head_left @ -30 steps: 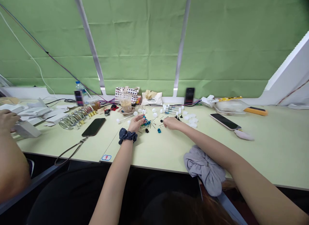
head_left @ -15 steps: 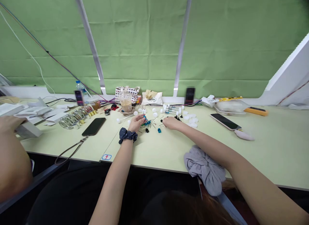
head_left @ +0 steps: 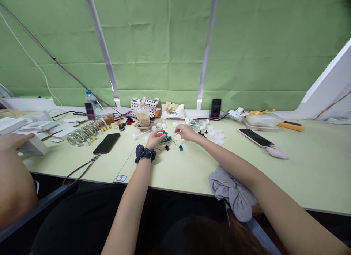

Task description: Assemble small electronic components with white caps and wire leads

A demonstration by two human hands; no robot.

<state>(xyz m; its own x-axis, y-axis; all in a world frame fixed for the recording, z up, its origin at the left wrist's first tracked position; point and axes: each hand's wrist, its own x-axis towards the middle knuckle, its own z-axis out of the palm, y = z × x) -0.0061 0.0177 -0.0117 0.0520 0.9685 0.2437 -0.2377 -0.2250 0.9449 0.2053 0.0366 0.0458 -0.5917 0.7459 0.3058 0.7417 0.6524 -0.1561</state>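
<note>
My left hand [head_left: 154, 139], with a dark scrunchie [head_left: 146, 153] round its wrist, pinches a small blue piece [head_left: 164, 132] from which a thin pin seems to stick up. Above the tabletop to its right, my right hand [head_left: 185, 132] has its fingertips pressed together; whatever may be between them is too small to make out. Below and between both hands lie small blue pieces [head_left: 168, 139] and thin pins [head_left: 174, 141]. A loose blue piece [head_left: 181, 148] and a black piece [head_left: 167, 148] sit nearer to me. Beyond my right hand are clear tubes [head_left: 196, 123] with white caps.
White round caps [head_left: 219, 136] and small black pieces lie right of my right hand. Phones [head_left: 106, 143] [head_left: 256, 137] rest on either side. A drink cup [head_left: 143, 118] stands behind. Another person's hand [head_left: 13, 141] is at a white box [head_left: 33, 147] on the left.
My right hand has lifted off the small black pieces and moved left and away from me, closer to my left hand. My left hand stays put with the blue piece.
</note>
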